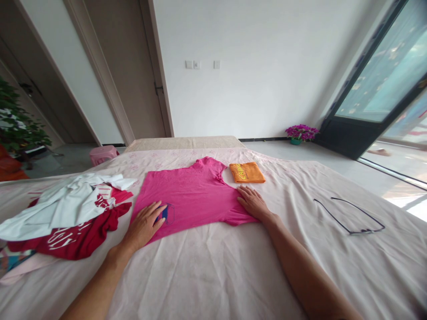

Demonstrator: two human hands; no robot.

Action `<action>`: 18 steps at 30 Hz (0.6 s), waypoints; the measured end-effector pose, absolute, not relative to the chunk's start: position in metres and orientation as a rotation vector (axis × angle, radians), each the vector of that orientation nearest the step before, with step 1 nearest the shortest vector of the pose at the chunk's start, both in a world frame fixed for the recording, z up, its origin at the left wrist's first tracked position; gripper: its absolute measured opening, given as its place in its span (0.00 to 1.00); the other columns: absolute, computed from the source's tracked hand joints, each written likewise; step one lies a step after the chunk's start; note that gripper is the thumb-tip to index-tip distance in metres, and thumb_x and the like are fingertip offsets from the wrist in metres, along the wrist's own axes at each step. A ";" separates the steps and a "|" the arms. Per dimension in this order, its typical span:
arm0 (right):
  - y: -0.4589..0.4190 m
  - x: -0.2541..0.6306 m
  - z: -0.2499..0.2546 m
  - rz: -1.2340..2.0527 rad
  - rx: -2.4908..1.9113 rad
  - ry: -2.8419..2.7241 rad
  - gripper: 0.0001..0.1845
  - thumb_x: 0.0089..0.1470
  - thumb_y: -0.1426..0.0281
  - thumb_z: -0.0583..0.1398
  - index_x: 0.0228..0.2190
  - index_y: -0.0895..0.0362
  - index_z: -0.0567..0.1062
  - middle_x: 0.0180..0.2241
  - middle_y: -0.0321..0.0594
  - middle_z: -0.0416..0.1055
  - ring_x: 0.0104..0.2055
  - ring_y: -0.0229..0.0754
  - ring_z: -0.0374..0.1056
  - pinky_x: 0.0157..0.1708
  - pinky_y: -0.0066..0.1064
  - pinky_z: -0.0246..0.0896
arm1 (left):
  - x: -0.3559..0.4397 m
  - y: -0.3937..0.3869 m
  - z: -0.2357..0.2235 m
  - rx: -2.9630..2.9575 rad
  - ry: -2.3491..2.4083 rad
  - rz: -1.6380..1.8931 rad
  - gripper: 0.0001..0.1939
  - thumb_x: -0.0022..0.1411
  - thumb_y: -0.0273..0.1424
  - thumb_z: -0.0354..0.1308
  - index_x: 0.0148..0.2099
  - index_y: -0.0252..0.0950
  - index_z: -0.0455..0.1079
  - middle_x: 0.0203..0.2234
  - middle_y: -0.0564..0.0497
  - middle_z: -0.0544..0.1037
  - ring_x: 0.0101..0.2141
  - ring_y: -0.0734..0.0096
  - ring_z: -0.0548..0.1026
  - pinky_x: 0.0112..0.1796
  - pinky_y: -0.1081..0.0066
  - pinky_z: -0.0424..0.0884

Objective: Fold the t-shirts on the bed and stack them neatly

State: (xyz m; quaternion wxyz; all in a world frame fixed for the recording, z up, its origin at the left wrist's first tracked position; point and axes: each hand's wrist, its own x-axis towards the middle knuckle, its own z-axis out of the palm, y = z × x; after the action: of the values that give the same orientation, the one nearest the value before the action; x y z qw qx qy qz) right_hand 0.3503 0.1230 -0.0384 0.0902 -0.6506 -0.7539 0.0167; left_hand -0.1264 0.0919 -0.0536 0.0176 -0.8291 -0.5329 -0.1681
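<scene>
A pink T-shirt point(193, 195) lies spread sideways on the cloth-covered surface point(187, 275), its hem end to the left and its neck and sleeves to the right. My left hand point(143, 224) rests flat on the shirt near the hem, its fingers beside a blue printed patch. On the right, my right hand point(251, 200) presses flat with fingers stretched out near the shirt's neck and lower sleeve. Just beyond that hand is a folded orange garment point(247, 172) with yellow lettering.
A heap with a white garment point(71, 200) over a dark red one point(83, 238) lies at the left. Black-framed glasses point(365, 231) rest on the cloth at the right. Beyond the edge stand a pink stool point(103, 154) and a pot of purple flowers point(301, 132).
</scene>
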 end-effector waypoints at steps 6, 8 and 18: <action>0.123 0.351 -0.039 0.046 -1.937 -2.246 0.31 0.67 0.54 0.44 0.66 0.50 0.58 0.68 0.38 0.53 0.70 0.47 0.45 0.68 0.45 0.38 | -0.125 0.091 -0.052 -2.572 -1.659 -0.519 0.24 0.69 0.40 0.48 0.64 0.40 0.65 0.64 0.44 0.66 0.63 0.59 0.64 0.62 0.56 0.61; 0.124 0.351 -0.039 0.038 -1.938 -2.246 0.31 0.67 0.54 0.44 0.66 0.50 0.58 0.68 0.38 0.53 0.70 0.47 0.45 0.68 0.45 0.38 | -0.124 0.091 -0.050 -2.572 -1.655 -0.516 0.25 0.69 0.40 0.48 0.64 0.39 0.65 0.64 0.44 0.65 0.63 0.59 0.64 0.62 0.56 0.61; 0.123 0.349 -0.039 0.046 -1.951 -2.245 0.31 0.66 0.54 0.44 0.66 0.49 0.58 0.68 0.38 0.53 0.70 0.47 0.45 0.68 0.46 0.38 | -0.125 0.091 -0.051 -2.576 -1.663 -0.520 0.24 0.69 0.39 0.48 0.64 0.40 0.65 0.64 0.44 0.66 0.63 0.58 0.64 0.62 0.55 0.61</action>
State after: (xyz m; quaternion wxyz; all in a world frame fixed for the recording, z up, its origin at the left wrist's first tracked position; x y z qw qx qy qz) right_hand 0.3495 0.1233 -0.0391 0.0834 -0.6536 -0.7521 0.0156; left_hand -0.1252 0.0910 -0.0512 0.0158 -0.8281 -0.5348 -0.1671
